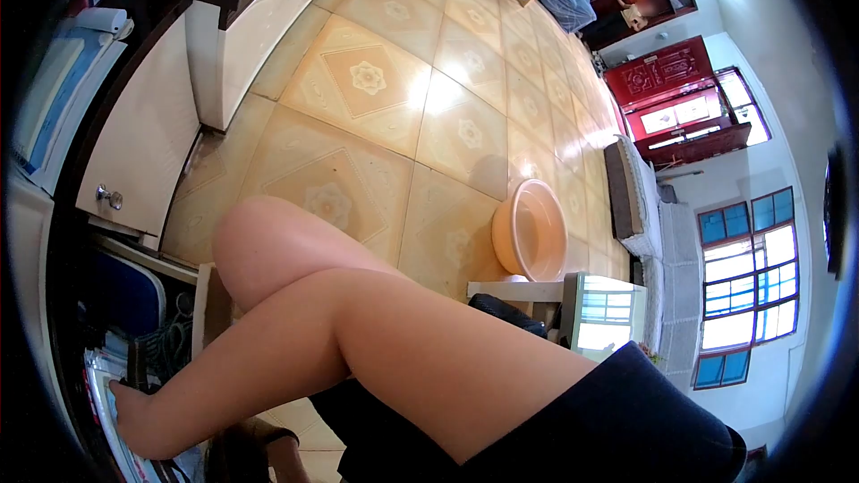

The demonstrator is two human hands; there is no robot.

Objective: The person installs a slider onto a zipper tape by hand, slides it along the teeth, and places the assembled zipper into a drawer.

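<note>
My right arm, bare below a dark sleeve (626, 411), bends at the elbow and reaches down to the lower left. At its end my right hand (136, 420) is closed at the edge of a stack of white and blue papers (101, 394) in an open storage space. One digit lies on the papers; the other fingers are mostly hidden. Beside the hand are dark mesh-like items (165, 353) and a dark blue rounded object (130, 295). My left hand does not show.
A bare knee (259, 246) is behind the arm. White cabinets (148, 134) line the left side. An orange basin (514, 237) stands on the tiled floor (358, 76), near a glass-topped table (608, 313). Farther off are a sofa (631, 197) and red doors (667, 76).
</note>
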